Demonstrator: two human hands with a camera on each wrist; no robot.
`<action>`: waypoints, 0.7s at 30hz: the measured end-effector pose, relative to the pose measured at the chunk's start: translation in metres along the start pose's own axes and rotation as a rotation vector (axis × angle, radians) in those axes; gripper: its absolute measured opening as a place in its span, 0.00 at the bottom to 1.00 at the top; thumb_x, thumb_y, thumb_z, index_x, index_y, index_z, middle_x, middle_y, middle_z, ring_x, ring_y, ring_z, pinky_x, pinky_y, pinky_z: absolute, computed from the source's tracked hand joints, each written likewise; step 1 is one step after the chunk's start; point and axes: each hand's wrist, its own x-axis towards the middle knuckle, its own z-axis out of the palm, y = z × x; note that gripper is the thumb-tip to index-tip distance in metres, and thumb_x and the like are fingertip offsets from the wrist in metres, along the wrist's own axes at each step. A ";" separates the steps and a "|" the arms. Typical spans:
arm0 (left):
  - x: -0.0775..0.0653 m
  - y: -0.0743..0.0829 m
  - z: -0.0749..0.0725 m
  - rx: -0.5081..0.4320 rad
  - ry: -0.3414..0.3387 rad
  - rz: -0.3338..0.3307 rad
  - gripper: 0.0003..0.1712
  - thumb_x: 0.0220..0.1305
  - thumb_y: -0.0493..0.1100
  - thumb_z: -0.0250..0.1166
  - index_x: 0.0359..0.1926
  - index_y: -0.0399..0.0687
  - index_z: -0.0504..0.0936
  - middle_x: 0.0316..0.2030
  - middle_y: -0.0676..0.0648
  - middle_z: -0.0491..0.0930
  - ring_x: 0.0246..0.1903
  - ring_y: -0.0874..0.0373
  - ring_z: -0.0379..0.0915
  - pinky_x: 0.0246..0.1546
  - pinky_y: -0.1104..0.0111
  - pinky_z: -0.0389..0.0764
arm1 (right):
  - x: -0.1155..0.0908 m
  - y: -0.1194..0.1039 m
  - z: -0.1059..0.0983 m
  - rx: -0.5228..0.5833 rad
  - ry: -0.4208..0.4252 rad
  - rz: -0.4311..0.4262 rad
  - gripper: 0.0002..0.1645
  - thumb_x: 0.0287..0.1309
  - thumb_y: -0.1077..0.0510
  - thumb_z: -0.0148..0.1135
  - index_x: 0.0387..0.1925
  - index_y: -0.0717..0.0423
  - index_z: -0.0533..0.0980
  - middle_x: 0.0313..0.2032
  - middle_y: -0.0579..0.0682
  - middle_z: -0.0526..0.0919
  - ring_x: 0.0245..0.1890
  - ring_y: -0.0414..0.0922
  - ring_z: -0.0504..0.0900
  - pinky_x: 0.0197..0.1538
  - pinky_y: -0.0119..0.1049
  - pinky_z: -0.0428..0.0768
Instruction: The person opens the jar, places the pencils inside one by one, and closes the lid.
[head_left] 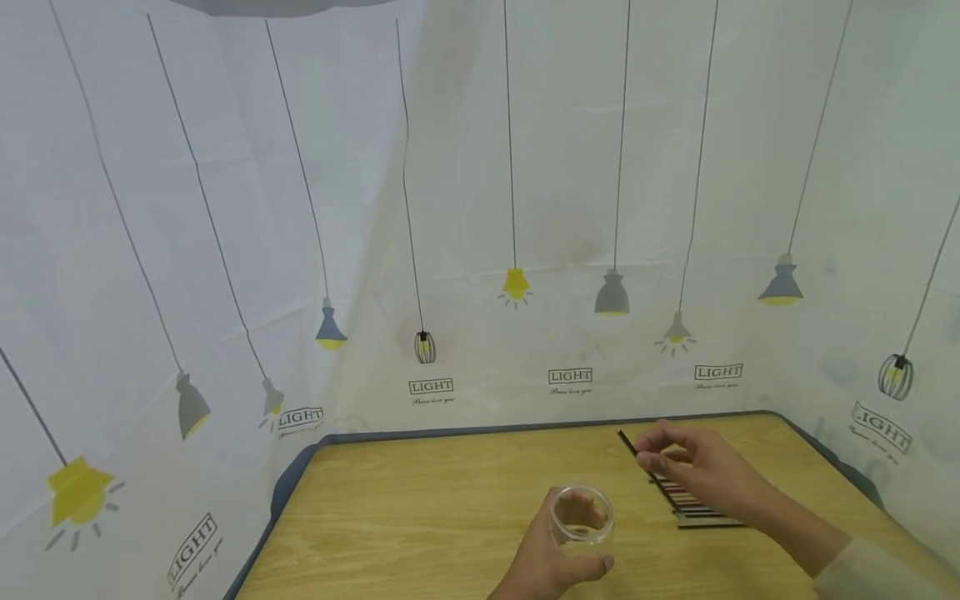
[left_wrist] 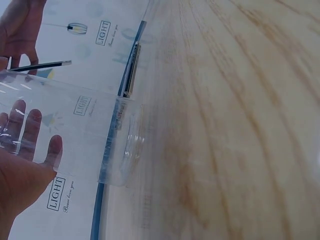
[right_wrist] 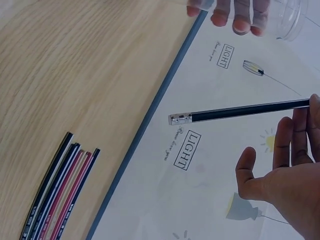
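Note:
My left hand (head_left: 538, 557) grips a clear, see-through jar (head_left: 582, 533), its round mouth facing up toward the head view. Fingers show through the jar's wall in the left wrist view, where the jar (left_wrist: 90, 132) looks empty. To the right, my right hand (head_left: 701, 467) pinches a black pencil (right_wrist: 240, 109) between thumb and fingertips. That pencil has a silver ferrule and an eraser at its free end, and it is held in the air. Below the right hand, several black and red pencils (right_wrist: 60, 192) lie side by side on the table, partly hidden by the hand in the head view.
The wood-grain table (head_left: 390, 500) has a dark blue edging (head_left: 480, 430) at the back. Behind and beside it hangs a white sheet (head_left: 465, 208) printed with lamps and the word LIGHT. A light sleeve (head_left: 873, 571) covers the right forearm.

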 end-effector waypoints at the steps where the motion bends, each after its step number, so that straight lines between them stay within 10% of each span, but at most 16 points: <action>1: 0.000 0.000 0.000 -0.001 -0.002 -0.003 0.35 0.62 0.38 0.78 0.66 0.58 0.74 0.61 0.54 0.83 0.64 0.49 0.79 0.69 0.48 0.73 | 0.000 -0.002 0.000 0.002 0.004 0.001 0.08 0.79 0.52 0.66 0.50 0.51 0.85 0.52 0.49 0.88 0.54 0.32 0.85 0.60 0.49 0.90; 21: -0.002 0.003 0.000 0.000 0.008 -0.033 0.35 0.62 0.38 0.78 0.66 0.59 0.74 0.60 0.54 0.84 0.63 0.50 0.79 0.71 0.44 0.74 | 0.015 -0.043 0.010 0.041 0.047 -0.127 0.04 0.80 0.55 0.65 0.49 0.44 0.84 0.52 0.46 0.88 0.58 0.31 0.87 0.63 0.47 0.88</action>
